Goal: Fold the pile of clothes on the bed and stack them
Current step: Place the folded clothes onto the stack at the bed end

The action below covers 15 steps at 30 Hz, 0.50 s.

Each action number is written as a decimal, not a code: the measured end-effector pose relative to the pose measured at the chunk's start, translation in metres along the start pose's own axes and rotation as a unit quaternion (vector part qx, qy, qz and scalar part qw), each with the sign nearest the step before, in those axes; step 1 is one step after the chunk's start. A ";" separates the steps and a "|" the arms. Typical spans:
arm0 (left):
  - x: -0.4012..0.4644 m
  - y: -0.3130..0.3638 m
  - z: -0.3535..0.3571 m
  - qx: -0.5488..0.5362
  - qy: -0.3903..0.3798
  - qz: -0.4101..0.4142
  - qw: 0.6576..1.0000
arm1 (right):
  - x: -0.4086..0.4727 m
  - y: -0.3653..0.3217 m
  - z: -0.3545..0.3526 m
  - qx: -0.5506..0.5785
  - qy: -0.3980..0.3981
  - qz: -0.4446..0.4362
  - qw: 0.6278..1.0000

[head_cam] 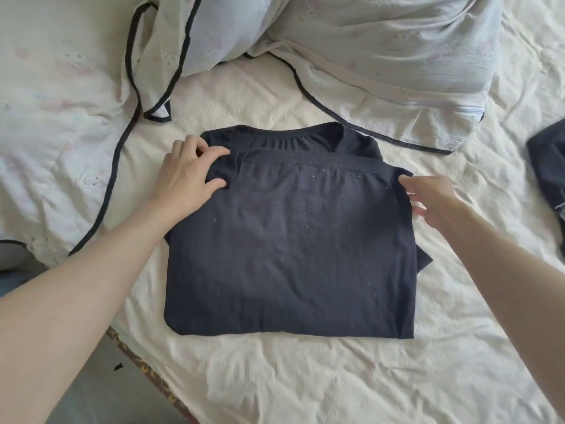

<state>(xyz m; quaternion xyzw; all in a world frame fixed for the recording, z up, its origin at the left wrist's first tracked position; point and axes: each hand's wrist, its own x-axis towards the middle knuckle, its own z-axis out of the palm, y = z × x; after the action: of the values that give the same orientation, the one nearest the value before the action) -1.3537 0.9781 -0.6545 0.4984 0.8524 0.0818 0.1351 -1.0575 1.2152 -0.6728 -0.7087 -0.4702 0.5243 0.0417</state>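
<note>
— Pinching the far-left corner, your left hand (191, 169) has thumb and fingertips closed on the hem edge of the black shirt (290, 249); is that how you read it?

— Yes. Your right hand (434, 198) is blurred at the shirt's far-right edge, fingers spread and loose; I can't tell whether it touches the cloth, but it grasps nothing.

— And the shirt itself?

— It lies folded flat in the middle of the bed sheet (305, 377), collar at the far end, the hem doubled up just short of it. Its long axis runs from you toward the rumpled duvet (382, 56). Both hands flank the far end, the left one actually on it.

— So the next move?

— Probably squaring or halving it; the free near edge sits closest to you. A dark garment (547, 157) waits well off to your right.
</note>
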 end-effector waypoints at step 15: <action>0.008 -0.001 0.000 -0.217 0.167 -0.146 0.951 | -0.010 -0.011 -0.005 0.201 -0.011 -0.086 0.976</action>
<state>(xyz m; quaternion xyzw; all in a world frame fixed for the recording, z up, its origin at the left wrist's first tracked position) -1.3581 0.9848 -0.6560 0.3064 0.8880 0.3259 0.1065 -1.0604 1.2170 -0.6575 -0.6374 -0.4147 0.6100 0.2227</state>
